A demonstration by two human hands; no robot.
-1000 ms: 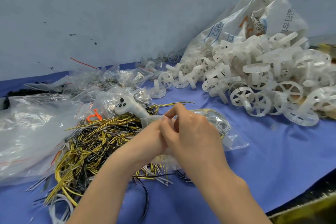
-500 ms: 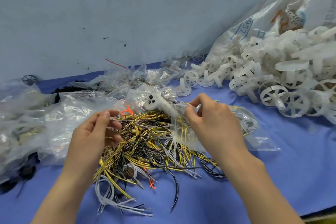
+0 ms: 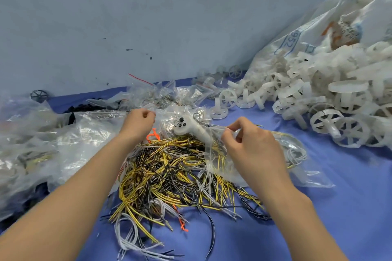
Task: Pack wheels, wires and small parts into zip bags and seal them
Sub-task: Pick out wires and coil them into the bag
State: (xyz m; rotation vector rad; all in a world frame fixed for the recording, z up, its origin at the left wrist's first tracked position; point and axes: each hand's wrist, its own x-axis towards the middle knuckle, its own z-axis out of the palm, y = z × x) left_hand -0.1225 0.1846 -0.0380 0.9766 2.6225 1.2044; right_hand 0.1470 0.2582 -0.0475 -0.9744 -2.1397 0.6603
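A clear plastic zip bag [image 3: 265,167] holding coiled wires is pinched at its top edge by the right hand [image 3: 250,146] over a tangled heap of yellow, black and white wires [image 3: 169,171] on the blue surface [image 3: 350,207], while the left hand [image 3: 137,123], fingers curled, reaches among crumpled clear bags [image 3: 84,133].

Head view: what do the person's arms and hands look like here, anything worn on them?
Both forearms are bare from the frame's lower edge to the wrist, with no sleeves showing. The left hand and right hand wear no gloves, and no rings, watch or bands are visible. No markings or tape show on either arm. The nails look short and unpainted as far as can be seen.
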